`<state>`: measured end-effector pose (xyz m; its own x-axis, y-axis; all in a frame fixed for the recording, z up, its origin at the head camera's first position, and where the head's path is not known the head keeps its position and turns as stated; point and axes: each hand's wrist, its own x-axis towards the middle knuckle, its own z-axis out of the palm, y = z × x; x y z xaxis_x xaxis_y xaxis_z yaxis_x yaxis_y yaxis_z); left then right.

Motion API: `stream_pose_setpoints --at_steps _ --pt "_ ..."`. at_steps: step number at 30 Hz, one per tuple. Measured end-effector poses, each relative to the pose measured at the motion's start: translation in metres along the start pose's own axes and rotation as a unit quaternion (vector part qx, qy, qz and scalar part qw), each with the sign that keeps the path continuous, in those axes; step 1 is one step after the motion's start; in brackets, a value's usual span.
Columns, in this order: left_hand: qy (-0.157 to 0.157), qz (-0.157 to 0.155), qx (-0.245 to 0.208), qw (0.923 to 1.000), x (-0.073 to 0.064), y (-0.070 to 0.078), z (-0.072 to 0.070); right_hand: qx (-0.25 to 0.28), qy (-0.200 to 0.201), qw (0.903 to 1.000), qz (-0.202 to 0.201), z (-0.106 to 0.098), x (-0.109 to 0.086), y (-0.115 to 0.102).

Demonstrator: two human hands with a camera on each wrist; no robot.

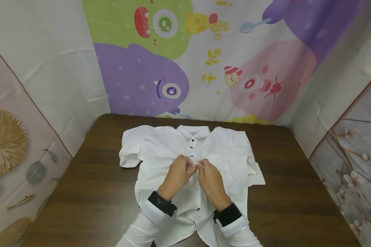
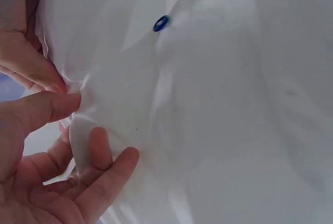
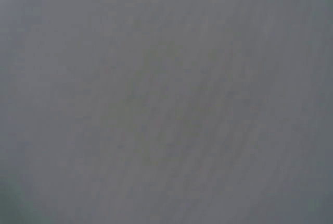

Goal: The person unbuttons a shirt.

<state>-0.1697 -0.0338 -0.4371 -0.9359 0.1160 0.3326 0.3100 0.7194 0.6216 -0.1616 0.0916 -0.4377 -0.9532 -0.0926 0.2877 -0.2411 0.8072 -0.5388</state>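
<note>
A white short-sleeved shirt (image 1: 225,171) lies front up, its collar (image 1: 185,129) toward the far side. Dark blue buttons run down its front; one button (image 2: 161,23) shows clearly in the left wrist view. At the middle of the placket, my left hand (image 1: 178,173) pinches the cloth between thumb and forefinger, its other fingers loosely spread. Close beside it, my right hand (image 1: 211,180) pinches the same raised fold. Any button between the fingertips is hidden. The right wrist view is only a grey blur.
Under the shirt is a dark brown wooden table (image 1: 284,206). A cartoon-printed curtain (image 1: 204,96) hangs behind its far edge, with patterned cloth panels on the left and right. Each wrist wears a black band (image 1: 162,203) over a white sleeve.
</note>
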Motion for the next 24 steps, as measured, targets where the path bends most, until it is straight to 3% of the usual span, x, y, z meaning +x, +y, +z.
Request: stream_pose_setpoints --at_steps 6,12,18,24 --pt "0.003 0.014 -0.005 0.9999 -0.001 -0.001 0.0 -0.02 -0.005 0.9996 -0.019 -0.001 -0.001 0.001" --pt "-0.024 0.023 -0.005 0.9994 -0.001 -0.002 0.001 -0.031 -0.008 0.999 -0.029 -0.002 0.0 0.005" --pt "-0.048 0.018 -0.017 0.9985 0.0 -0.002 -0.002 -0.011 0.006 0.9989 -0.045 -0.001 0.002 0.009" --pt "-0.053 0.026 -0.038 0.9976 0.0 -0.005 -0.003 0.021 0.019 0.9983 -0.052 0.0 0.004 0.013"
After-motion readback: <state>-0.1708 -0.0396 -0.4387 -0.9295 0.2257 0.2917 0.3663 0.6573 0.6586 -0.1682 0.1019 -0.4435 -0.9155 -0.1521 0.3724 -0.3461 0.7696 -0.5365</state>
